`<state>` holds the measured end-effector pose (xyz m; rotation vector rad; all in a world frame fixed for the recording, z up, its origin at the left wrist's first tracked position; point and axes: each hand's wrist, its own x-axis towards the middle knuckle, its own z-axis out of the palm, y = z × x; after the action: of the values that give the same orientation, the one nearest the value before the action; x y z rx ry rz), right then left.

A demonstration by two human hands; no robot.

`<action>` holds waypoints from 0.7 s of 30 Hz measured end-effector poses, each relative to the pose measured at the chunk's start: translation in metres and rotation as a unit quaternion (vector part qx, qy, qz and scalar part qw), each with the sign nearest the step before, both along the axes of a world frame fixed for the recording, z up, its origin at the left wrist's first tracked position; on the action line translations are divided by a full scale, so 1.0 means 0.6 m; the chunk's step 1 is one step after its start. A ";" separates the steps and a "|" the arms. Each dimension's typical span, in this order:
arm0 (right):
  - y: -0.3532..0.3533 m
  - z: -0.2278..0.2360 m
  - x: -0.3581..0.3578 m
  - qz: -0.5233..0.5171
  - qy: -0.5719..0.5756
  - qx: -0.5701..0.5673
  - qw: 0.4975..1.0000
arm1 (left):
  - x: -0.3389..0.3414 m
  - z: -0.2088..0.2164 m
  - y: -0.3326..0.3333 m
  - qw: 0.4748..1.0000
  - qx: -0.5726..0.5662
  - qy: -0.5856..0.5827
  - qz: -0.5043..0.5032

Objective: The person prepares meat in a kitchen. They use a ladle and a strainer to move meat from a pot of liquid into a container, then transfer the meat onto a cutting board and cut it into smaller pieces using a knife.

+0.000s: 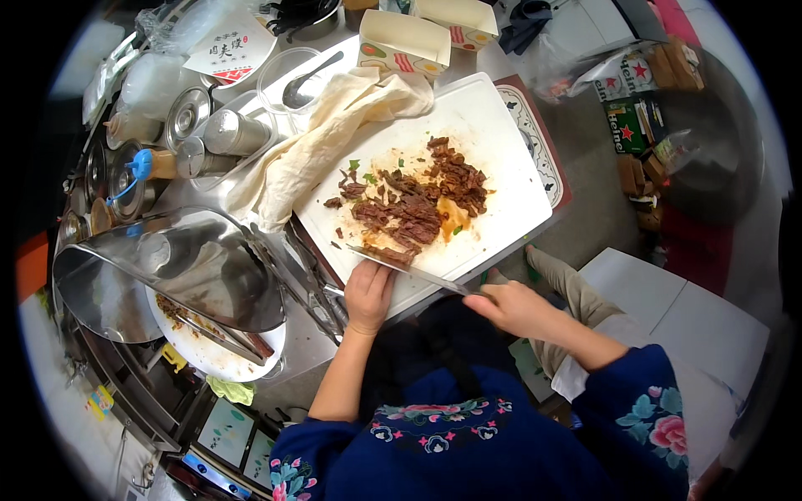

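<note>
A white cutting board (522,196) holds chopped brown cooked meat (409,215), with bits of green and brown juice around it. In my right hand (510,309), a knife (426,277) is gripped by its handle, blade pointing left across the board's near edge. My left hand (370,292) is closed at that edge, its fingertips pressed together against a strip of meat (390,255) beside the front of the blade. Exactly how much meat lies under these fingers is hidden.
A cream cloth (334,138) drapes over the board's far left. Left of it stand metal shakers (236,132), a blue-capped bottle (150,164) and a bent steel sheet (225,275) over a white plate (221,355). Paper food boxes (404,40) sit behind; a person's leg (564,280) shows at right.
</note>
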<state>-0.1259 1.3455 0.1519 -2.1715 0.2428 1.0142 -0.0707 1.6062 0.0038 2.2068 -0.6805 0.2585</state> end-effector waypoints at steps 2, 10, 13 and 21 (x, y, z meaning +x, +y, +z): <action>0.040 -0.056 0.010 0.002 -0.067 0.008 0.998 | -0.001 -0.005 0.005 1.000 0.002 0.005 0.000; 0.060 -0.082 0.033 0.003 -0.086 -0.003 0.996 | -0.002 -0.005 0.012 1.000 0.020 -0.002 -0.007; 0.014 -0.063 0.019 -0.044 -0.056 0.005 0.997 | 0.008 0.024 0.004 1.000 0.020 -0.008 -0.004; 0.007 0.024 0.011 0.015 0.022 0.002 1.000 | -0.006 0.001 0.032 0.999 0.019 0.020 -0.023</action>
<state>-0.1191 1.3499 0.1665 -2.1566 0.2290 1.0805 -0.0740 1.6252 0.0044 2.2236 -0.7185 0.1791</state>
